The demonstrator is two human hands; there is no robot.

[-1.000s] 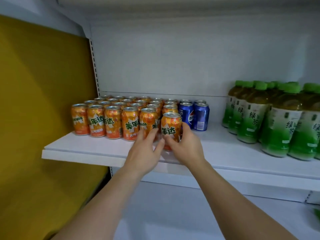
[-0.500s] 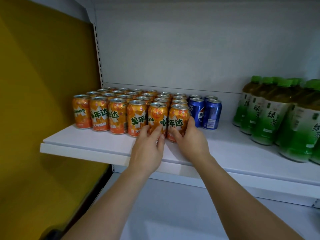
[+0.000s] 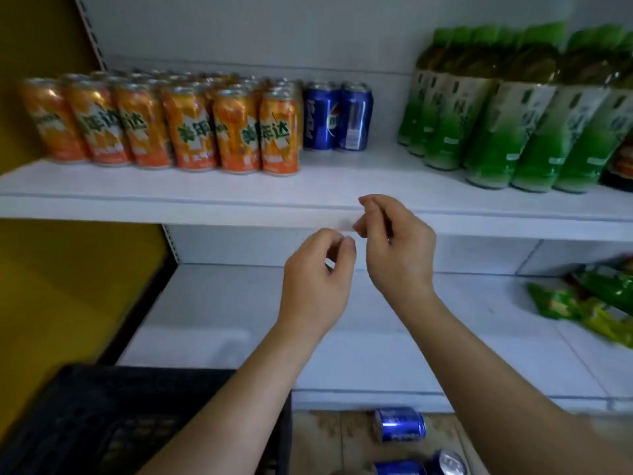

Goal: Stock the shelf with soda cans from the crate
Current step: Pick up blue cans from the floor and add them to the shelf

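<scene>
Several orange soda cans (image 3: 191,126) stand in rows on the white upper shelf (image 3: 205,190), with blue cans (image 3: 337,116) just to their right. My left hand (image 3: 317,279) and my right hand (image 3: 394,248) hover in front of the shelf edge, below the cans, both empty with fingers loosely curled. A black crate (image 3: 102,419) sits at the bottom left; its inside is too dark to read. Blue cans (image 3: 399,425) lie on their sides on the floor at the bottom.
Green tea bottles (image 3: 513,111) fill the right of the upper shelf. Green snack packets (image 3: 589,303) lie at the right of the white lower shelf (image 3: 239,320). A yellow panel (image 3: 61,275) closes the left side.
Both hands have let go of the front orange can and pulled back and down off the shelf. The view has tilted down, showing the lower shelf, crate and floor cans.
</scene>
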